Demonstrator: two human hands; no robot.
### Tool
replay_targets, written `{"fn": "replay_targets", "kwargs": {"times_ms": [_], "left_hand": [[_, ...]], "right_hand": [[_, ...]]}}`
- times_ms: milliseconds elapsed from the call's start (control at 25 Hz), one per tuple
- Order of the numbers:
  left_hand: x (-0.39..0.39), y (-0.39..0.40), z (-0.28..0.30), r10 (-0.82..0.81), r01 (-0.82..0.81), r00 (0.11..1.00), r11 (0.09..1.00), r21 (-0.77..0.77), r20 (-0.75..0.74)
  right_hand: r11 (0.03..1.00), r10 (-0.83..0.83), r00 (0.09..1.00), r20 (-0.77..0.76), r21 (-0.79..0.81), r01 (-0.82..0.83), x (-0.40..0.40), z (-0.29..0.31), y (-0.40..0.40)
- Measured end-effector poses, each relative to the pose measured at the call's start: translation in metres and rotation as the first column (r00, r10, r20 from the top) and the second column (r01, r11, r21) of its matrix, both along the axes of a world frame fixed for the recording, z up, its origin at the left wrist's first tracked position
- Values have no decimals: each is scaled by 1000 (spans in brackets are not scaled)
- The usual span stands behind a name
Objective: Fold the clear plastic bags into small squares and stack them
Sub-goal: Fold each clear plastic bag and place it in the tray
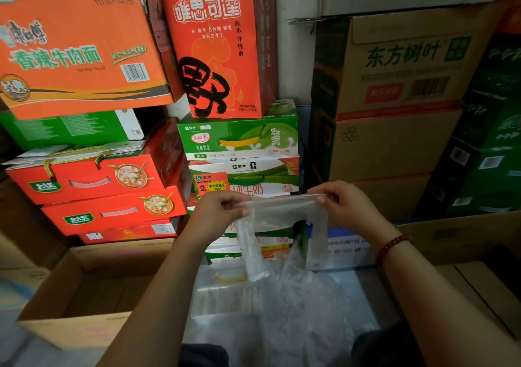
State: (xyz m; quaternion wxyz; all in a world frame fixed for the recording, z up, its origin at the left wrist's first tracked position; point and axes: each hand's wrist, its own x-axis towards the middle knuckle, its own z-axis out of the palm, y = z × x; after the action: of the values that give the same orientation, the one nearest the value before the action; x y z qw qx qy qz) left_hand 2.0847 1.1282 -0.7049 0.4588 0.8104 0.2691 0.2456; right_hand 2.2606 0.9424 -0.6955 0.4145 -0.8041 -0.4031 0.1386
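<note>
Head camera: we look down at both hands raised in front of stacked cartons. Our left hand (222, 207) pinches one top corner of a clear plastic bag (282, 225) between thumb and curled fingers, and our right hand (342, 204) pinches the other corner, so the bag hangs stretched between them in the air. Its two handle strips dangle down, the left one reaching toward a heap of loose clear bags (296, 310) below. A red bead bracelet (393, 246) sits on the right wrist.

At lower left an open brown cardboard box (84, 290) shows only its bare inner walls and floor. Under the heap lies what looks like a white moulded tray (222, 293), though the plastic blurs it.

The writing we can read: an orange noodle carton (79, 53) says "香辣牛肉面" and "111克×12"; a tall red carton (217, 45) says "唯思可達"; a green milk-drink carton (239, 132) carries "Milky Drink" and "250mL × 20"; the carton beneath it (245, 180) shows "纯牛奶"; a brown carton at right (400, 65) reads "东方树叶". Two red gift boxes (98, 191) with rope handles show soup bowls.

The dark green cartons (490, 141) at far right are blurred and cut off by the edge. Small print everywhere is unreadable, and we cannot count the bags in the heap.
</note>
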Motion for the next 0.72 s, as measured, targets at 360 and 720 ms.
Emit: {"fn": "replay_targets", "kwargs": {"times_ms": [360, 720], "left_hand": [[2, 1, -2, 30, -20, 994, 994, 104, -101], [2, 3, 1, -27, 36, 998, 984, -175, 54]], "right_hand": [[1000, -2, 998, 68, -30, 4, -1, 2, -1], [995, -102, 995, -3, 10, 102, 5, 0, 0]]}}
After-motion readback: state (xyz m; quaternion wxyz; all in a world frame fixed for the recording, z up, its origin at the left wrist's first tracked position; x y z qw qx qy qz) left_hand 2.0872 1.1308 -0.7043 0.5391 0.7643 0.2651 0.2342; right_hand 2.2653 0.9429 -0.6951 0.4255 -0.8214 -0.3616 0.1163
